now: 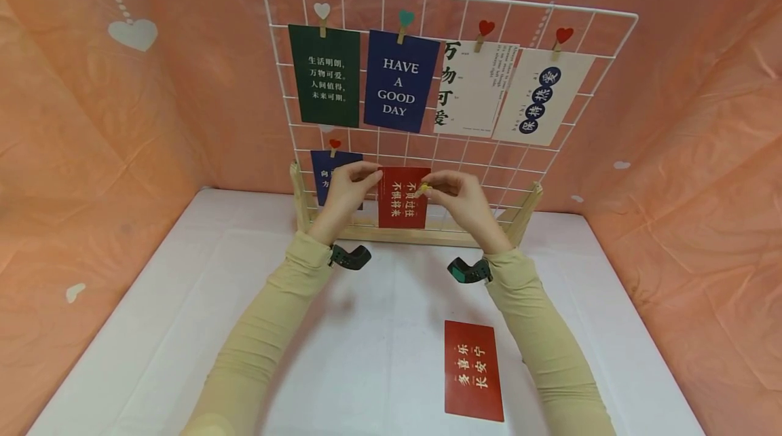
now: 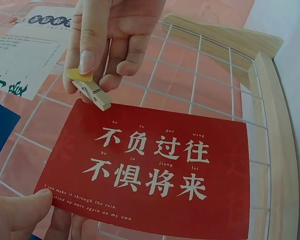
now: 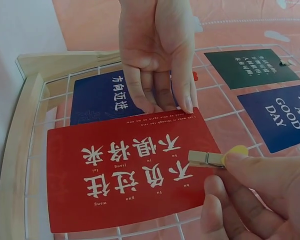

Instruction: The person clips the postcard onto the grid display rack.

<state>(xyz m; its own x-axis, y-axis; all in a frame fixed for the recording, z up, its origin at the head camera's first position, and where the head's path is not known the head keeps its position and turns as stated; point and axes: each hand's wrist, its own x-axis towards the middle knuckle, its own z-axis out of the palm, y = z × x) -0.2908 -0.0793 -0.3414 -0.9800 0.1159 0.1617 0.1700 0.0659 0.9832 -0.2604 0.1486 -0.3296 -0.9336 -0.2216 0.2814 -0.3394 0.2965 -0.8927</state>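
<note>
A red card (image 1: pixel 396 208) with white Chinese lettering is held upright before the lower part of a white wire grid (image 1: pixel 489 151). My left hand (image 1: pixel 352 186) pinches its left edge between thumb and fingers, as the left wrist view also shows with the thumb (image 2: pixel 25 205) on the card's corner. Between thumb and fingers of my right hand (image 1: pixel 455 193) is a small wooden clothespin (image 3: pixel 206 158) with a yellow top. In the right wrist view the clothespin's tip lies over or close to the card; whether it bites the card I cannot tell.
Four cards hang in the grid's upper row, including a green card (image 1: pixel 326 76) and a blue card (image 1: pixel 400 81), under heart clothespins. Another blue card (image 1: pixel 324 185) hangs lower left, partly behind my left hand. A second red card (image 1: pixel 473 371) lies on the white table (image 1: pixel 366 354).
</note>
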